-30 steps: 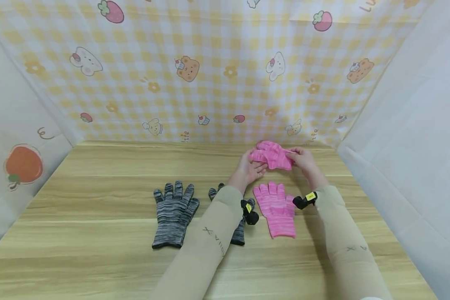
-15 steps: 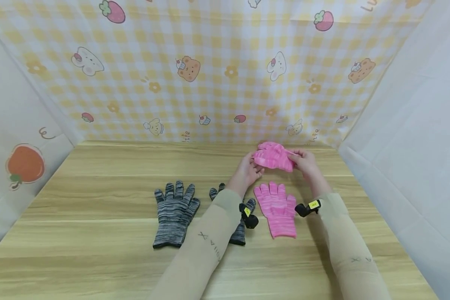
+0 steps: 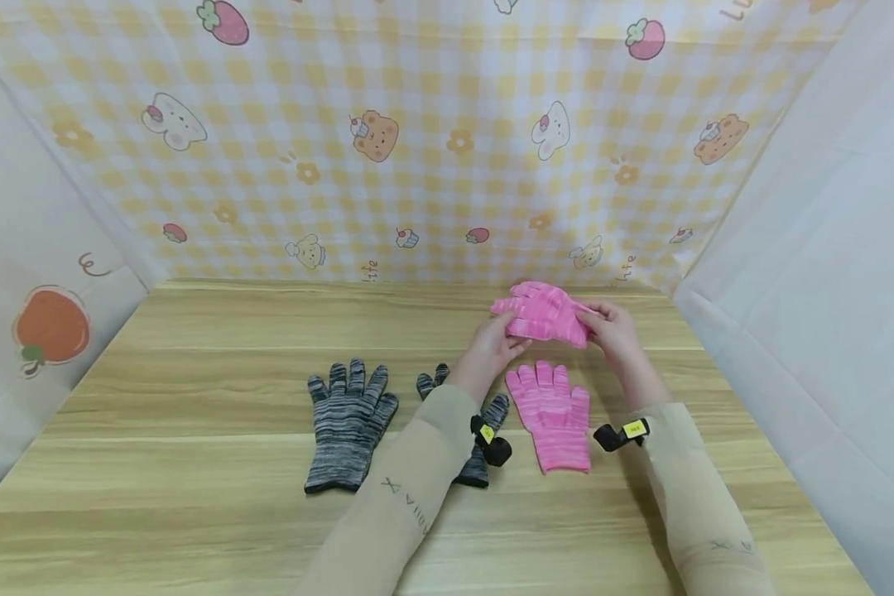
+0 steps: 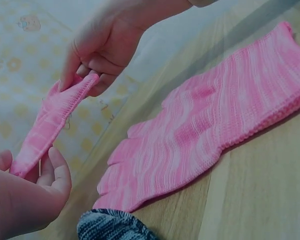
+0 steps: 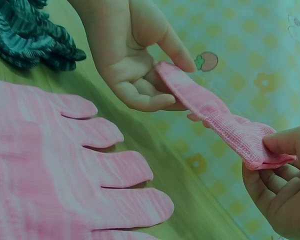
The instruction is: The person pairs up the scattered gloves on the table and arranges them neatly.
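A pink knitted glove (image 3: 545, 314) is held up between both hands near the back of the table. My right hand (image 3: 617, 335) pinches its cuff side, thumb on top and fingers below, as the right wrist view shows. On the finger side, my left hand (image 3: 489, 348) holds the glove's edge between thumb and fingers. A second pink glove (image 3: 556, 418) lies flat on the table just in front, fingers pointing away. Left of it, a grey-black striped glove (image 3: 475, 470) is partly hidden under my left forearm. Another grey-black glove (image 3: 348, 430) lies flat further left.
The wooden table (image 3: 194, 397) backs onto a yellow checked cloth (image 3: 432, 190). White cloth walls stand at left (image 3: 37, 207) and right (image 3: 812, 248). A small black camera (image 3: 618, 434) sits on each wrist.
My left hand has shifted along the held glove's finger side, its thumb now over the edge. The glove has come slightly nearer and its finger part has spread out. The other gloves lie still.
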### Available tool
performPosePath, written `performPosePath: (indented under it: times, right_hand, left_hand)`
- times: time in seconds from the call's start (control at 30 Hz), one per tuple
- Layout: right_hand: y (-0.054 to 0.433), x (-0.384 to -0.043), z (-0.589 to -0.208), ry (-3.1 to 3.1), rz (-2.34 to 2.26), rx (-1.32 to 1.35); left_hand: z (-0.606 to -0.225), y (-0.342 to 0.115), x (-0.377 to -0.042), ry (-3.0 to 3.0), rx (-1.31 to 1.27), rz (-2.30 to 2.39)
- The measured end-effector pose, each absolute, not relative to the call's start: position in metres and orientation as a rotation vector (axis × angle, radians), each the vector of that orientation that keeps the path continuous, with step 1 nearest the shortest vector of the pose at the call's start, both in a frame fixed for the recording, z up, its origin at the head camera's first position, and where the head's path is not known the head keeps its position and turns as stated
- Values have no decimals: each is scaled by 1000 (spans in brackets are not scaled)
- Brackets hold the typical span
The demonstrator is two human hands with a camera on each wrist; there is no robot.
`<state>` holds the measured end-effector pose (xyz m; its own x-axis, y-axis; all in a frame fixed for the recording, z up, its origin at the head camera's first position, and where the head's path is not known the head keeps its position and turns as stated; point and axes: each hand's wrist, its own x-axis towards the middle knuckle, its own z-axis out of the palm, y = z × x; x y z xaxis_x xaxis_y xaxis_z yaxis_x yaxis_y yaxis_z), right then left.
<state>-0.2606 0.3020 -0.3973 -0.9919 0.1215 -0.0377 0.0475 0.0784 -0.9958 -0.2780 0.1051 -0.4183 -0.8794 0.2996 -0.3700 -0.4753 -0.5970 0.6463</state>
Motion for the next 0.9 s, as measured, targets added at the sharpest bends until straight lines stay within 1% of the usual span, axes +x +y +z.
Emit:
performPosePath:
  times: [0.5,0.9]
  right_hand:
    - [299,-231,-389,-2182,2205,-138]
    - [293,-212,-381,-2241,2224,-129]
  left_hand:
    - [-405,100,-260,1250,-207,2431]
    - [-408,89,-250,1414,-105,2395]
